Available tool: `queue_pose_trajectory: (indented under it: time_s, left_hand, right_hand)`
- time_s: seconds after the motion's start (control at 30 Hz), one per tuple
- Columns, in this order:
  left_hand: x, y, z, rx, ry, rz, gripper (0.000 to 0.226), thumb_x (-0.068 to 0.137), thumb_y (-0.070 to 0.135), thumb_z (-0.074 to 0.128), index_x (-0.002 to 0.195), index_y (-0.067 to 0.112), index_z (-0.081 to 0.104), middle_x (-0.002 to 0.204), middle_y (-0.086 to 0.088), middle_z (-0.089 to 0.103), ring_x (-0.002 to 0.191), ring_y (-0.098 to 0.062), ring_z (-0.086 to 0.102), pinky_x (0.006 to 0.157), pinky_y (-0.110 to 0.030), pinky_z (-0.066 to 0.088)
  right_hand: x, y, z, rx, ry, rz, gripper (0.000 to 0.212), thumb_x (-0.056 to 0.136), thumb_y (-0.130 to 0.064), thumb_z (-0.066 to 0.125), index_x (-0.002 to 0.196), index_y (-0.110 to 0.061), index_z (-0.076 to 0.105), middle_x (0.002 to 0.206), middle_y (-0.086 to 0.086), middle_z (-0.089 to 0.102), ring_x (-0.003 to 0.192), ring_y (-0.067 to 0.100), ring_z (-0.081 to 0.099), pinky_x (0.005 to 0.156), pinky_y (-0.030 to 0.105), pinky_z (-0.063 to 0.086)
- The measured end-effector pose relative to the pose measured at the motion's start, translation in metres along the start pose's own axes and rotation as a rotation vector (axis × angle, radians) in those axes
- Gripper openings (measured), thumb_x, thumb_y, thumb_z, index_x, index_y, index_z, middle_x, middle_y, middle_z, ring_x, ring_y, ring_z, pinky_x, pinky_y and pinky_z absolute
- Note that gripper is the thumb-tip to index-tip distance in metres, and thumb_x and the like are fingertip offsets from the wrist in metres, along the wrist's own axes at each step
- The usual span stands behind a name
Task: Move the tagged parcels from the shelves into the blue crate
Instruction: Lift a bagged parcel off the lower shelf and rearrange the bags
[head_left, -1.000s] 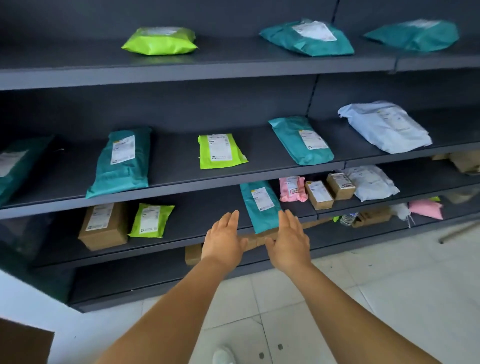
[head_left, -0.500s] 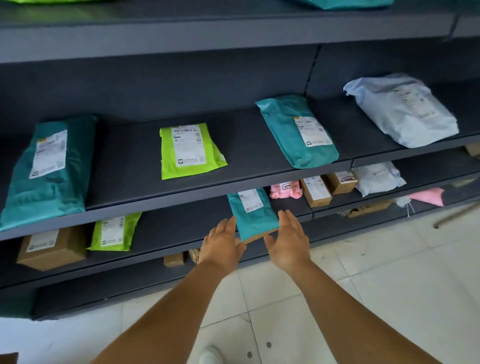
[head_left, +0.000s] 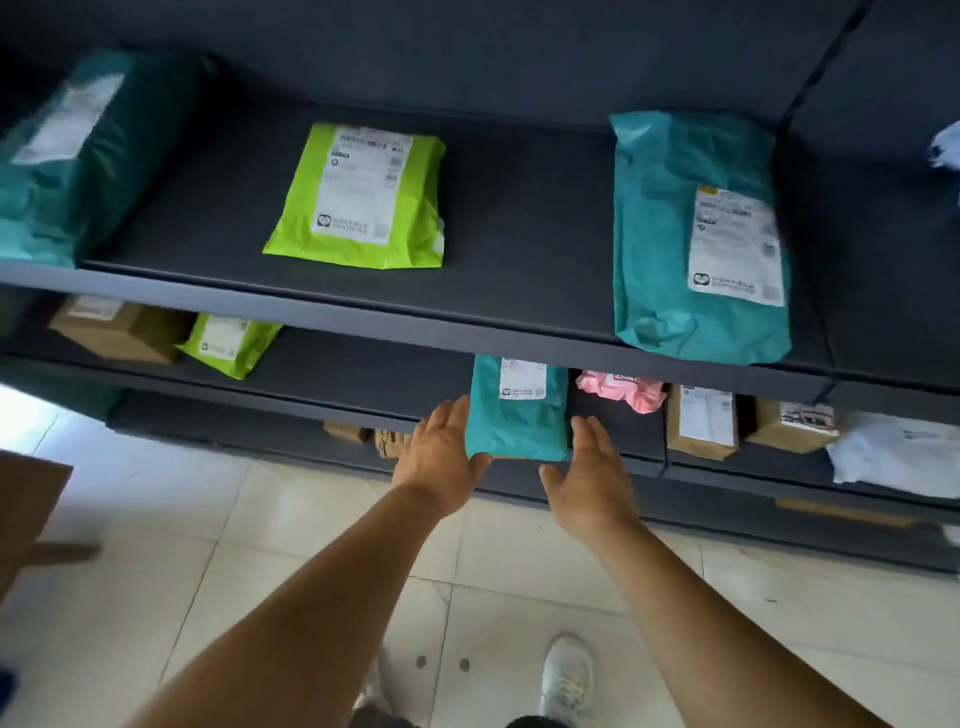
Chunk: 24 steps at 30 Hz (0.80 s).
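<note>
Both hands are reaching in with fingers spread, left hand (head_left: 441, 457) and right hand (head_left: 587, 480) flanking the teal parcel (head_left: 514, 415) on the lower shelf (head_left: 337, 374), its long axis pointing away, left nearer.

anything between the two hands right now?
Yes, in the head view: the near end of the teal parcel on the lower shelf lies between the left hand and right hand, both open.
</note>
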<state>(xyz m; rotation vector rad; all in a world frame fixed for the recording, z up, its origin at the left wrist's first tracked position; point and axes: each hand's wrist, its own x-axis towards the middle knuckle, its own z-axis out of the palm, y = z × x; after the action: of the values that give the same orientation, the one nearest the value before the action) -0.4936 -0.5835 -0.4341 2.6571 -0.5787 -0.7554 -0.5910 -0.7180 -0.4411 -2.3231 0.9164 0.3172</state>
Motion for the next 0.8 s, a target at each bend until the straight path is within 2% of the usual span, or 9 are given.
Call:
queue_pose_trajectory:
  time_s: [0.13,0.3,0.5,0.7,0.8]
  left_hand:
    - [0.024,0.001,0.037,-0.025,0.012,-0.067,0.073,0.095,0.039,0.053,0.152,0.026,0.01,0.159,0.003,0.015,0.146,-0.024,0.016,0.117,-0.043,0.017]
    - [0.072,-0.01,0.076,-0.041,0.054,-0.091,0.078,0.09,0.046,0.058,0.152,0.027,0.014,0.158,0.002,0.02,0.144,-0.024,0.024,0.114,-0.044,0.025]
    - [0.133,-0.012,0.106,-0.058,0.021,-0.022,0.084,0.089,0.046,0.058,0.153,0.031,0.005,0.161,0.002,0.005,0.146,-0.027,0.012,0.117,-0.043,0.021]
    - [0.166,-0.02,0.124,-0.023,0.003,-0.007,0.083,0.088,0.047,0.058,0.152,0.034,0.006,0.161,0.005,-0.003,0.148,-0.026,0.004,0.119,-0.044,0.018]
    - [0.162,-0.027,0.134,-0.009,0.019,0.011,0.08,0.089,0.046,0.057,0.152,0.031,0.01,0.161,0.003,-0.001,0.147,-0.027,0.006,0.12,-0.043,0.016]
  right_hand:
    - [0.038,0.031,0.012,0.006,-0.05,-0.054,0.073,0.094,-0.032,0.055,0.152,-0.016,0.014,0.16,0.004,0.008,0.147,0.022,0.013,0.116,0.035,0.02]
    - [0.085,0.057,0.038,0.02,-0.063,-0.089,0.076,0.093,-0.029,0.056,0.153,-0.02,0.008,0.16,0.007,0.006,0.147,0.023,0.012,0.116,0.036,0.02]
    - [0.144,0.073,0.067,0.038,0.002,-0.157,0.085,0.091,-0.032,0.058,0.153,-0.023,0.0,0.161,0.006,-0.002,0.148,0.023,0.007,0.118,0.034,0.015]
    - [0.181,0.072,0.092,0.037,0.009,-0.188,0.083,0.091,-0.03,0.057,0.153,-0.022,0.002,0.161,0.005,0.005,0.146,0.024,0.017,0.115,0.035,0.022]
    - [0.178,0.072,0.106,0.03,0.022,-0.234,0.077,0.091,-0.026,0.058,0.152,-0.017,0.012,0.159,0.004,0.016,0.141,0.026,0.027,0.114,0.036,0.026]
